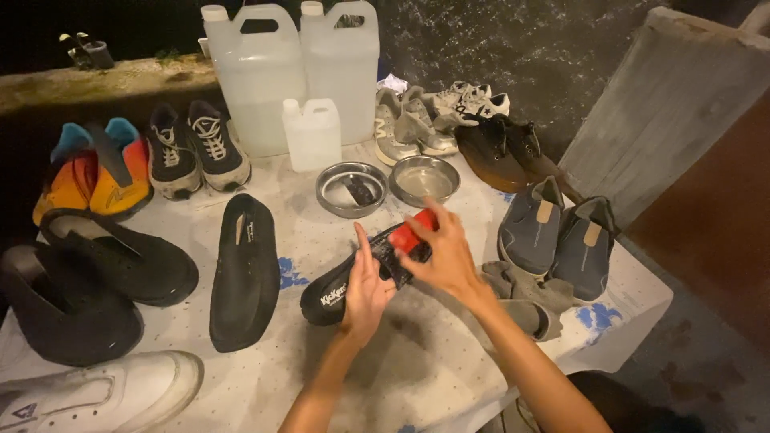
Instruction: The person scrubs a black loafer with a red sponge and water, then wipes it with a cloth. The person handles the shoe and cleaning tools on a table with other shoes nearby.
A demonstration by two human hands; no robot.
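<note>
**Both my hands on 1 black shoe at the middle of the table**

Far left, 2 black slip-ons (pixel 96 277) lie on the speckled table cover (pixel 265 377), with a white sneaker (pixel 96 397) in front of them at the near edge. Behind them sit an orange and blue pair (pixel 96 172) and a pair of dark lace-up sneakers (pixel 188 148). 1 single black flat shoe (pixel 245 269) lies lengthwise, just left of my hands.

At the back stand 2 large clear jugs (pixel 289 72) and 1 small white jug (pixel 313 132). In front of these are 2 round metal bowls (pixel 389 184); the left one has something small and dark in it.

My left hand (pixel 365 289) cups the side of the black shoe (pixel 353 281), fingers up and closed against it. My right hand (pixel 445 252) comes over the top, fingers spread and pressing a red brush (pixel 413 232) onto the shoe. The shoe lies at the table's middle, toe toward me on the left.

Right of my wrist lies a grey cloth (pixel 529 297). Beyond are a pair of blue-grey shoes (pixel 557 236), brown shoes (pixel 501 152) and grey sneakers (pixel 413 124).
</note>
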